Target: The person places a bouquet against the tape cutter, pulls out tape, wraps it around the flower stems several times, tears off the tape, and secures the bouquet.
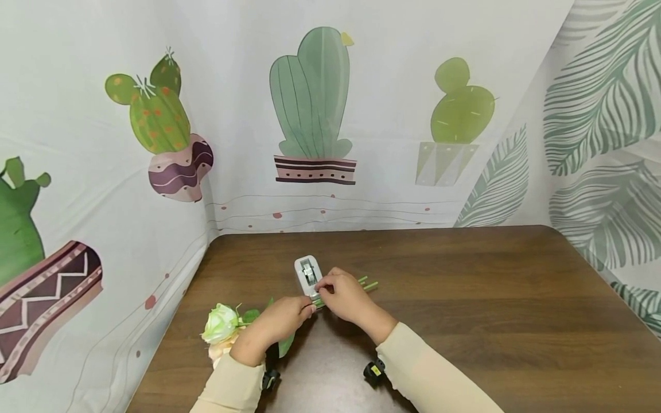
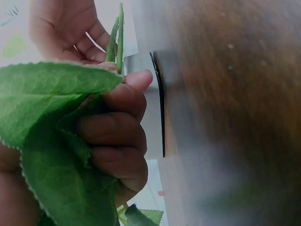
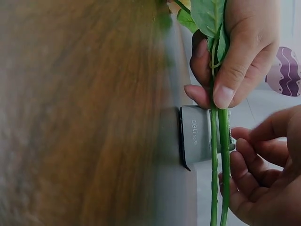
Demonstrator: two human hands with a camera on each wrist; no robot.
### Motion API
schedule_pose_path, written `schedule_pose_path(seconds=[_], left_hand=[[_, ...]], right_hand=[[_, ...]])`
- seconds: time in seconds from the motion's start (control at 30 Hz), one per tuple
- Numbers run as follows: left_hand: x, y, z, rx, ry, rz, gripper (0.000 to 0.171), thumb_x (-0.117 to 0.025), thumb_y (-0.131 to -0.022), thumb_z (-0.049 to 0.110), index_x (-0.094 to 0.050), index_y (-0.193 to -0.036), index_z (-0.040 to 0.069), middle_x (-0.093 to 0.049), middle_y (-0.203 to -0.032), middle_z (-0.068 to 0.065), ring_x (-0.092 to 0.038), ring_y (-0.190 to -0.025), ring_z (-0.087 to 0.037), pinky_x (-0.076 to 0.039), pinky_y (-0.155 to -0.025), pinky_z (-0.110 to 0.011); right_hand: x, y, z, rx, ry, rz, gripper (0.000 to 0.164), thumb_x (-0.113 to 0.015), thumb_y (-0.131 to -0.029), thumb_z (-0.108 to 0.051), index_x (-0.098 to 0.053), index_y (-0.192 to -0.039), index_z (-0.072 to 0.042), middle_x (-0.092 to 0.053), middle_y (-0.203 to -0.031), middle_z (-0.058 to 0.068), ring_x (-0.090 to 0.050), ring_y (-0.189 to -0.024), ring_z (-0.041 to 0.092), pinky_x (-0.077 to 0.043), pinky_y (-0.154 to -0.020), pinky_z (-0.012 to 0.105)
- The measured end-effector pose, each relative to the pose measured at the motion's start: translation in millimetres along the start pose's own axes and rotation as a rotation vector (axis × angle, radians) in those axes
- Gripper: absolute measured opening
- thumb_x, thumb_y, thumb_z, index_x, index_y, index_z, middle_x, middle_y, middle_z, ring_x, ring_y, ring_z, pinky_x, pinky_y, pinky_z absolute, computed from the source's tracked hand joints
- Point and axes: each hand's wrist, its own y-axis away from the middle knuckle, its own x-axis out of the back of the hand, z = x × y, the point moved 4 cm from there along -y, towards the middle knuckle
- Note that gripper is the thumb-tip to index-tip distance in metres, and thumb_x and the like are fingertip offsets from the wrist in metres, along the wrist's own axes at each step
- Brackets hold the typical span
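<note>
My left hand (image 1: 281,319) grips the green stems (image 3: 223,150) of artificial flowers between thumb and curled fingers. A pale green-white rose (image 1: 220,324) and a peach bloom (image 1: 221,347) lie left of that wrist. Large leaves (image 2: 51,89) hide part of the left hand in the left wrist view. Directly beyond the stems stands a grey-white tape dispenser (image 3: 197,134), holding a tape roll (image 1: 308,271). At the dispenser's toothed front edge, my right hand (image 1: 348,295) pinches with thumb and fingertips, apparently on the tape's end; the clear tape is hard to make out. The stem ends emerge behind the right hand.
A brown wooden table (image 1: 490,310) extends under everything, its far edge against a white cactus-print cloth (image 1: 392,115). Black wrist cameras (image 1: 374,371) hang below both forearms, close to the tabletop.
</note>
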Motion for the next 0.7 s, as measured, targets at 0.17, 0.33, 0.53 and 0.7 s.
schedule_pose_path(seconds=[0.17, 0.33, 0.53, 0.7], left_hand=[[-0.4, -0.1, -1.3, 0.003, 0.0, 0.013, 0.021, -0.055, -0.103, 0.018, -0.059, -0.083, 0.016, -0.059, -0.074, 0.003, -0.056, -0.073, -0.016, -0.048, -0.069, -0.038], [0.2, 0.7, -1.8, -0.002, -0.006, 0.019, 0.022, -0.055, -0.104, 0.018, -0.059, -0.082, 0.017, -0.058, -0.073, 0.005, -0.055, -0.072, -0.014, -0.048, -0.068, -0.036], [1.3, 1.7, -1.2, -0.006, -0.019, 0.022, 0.022, -0.056, -0.104, 0.02, -0.059, -0.082, 0.017, -0.058, -0.072, 0.005, -0.055, -0.071, -0.014, -0.047, -0.066, -0.036], [1.2, 1.7, -1.4, -0.013, -0.01, 0.018, 0.022, -0.056, -0.104, 0.02, -0.058, -0.083, 0.015, -0.058, -0.072, 0.002, -0.055, -0.071, -0.016, -0.047, -0.065, -0.037]], right_hand=[[-5, 1, -3, -0.018, 0.055, 0.03, 0.008, -0.073, -0.089, -0.016, -0.077, -0.093, -0.01, -0.062, -0.087, -0.001, -0.06, -0.078, 0.01, -0.05, -0.073, 0.022], [-9, 2, -8, -0.033, 0.164, 0.098, 0.005, -0.075, -0.088, -0.018, -0.075, -0.088, -0.013, -0.066, -0.083, -0.002, -0.062, -0.075, 0.01, -0.045, -0.076, 0.03], [-10, 1, -11, -0.054, 0.219, 0.131, 0.005, -0.073, -0.09, -0.015, -0.075, -0.085, -0.016, -0.069, -0.079, -0.005, -0.064, -0.073, 0.009, -0.045, -0.084, 0.039], [-9, -1, -9, -0.093, 0.162, 0.106, 0.006, -0.071, -0.09, -0.016, -0.074, -0.085, -0.015, -0.068, -0.08, -0.004, -0.063, -0.072, 0.011, -0.047, -0.084, 0.039]])
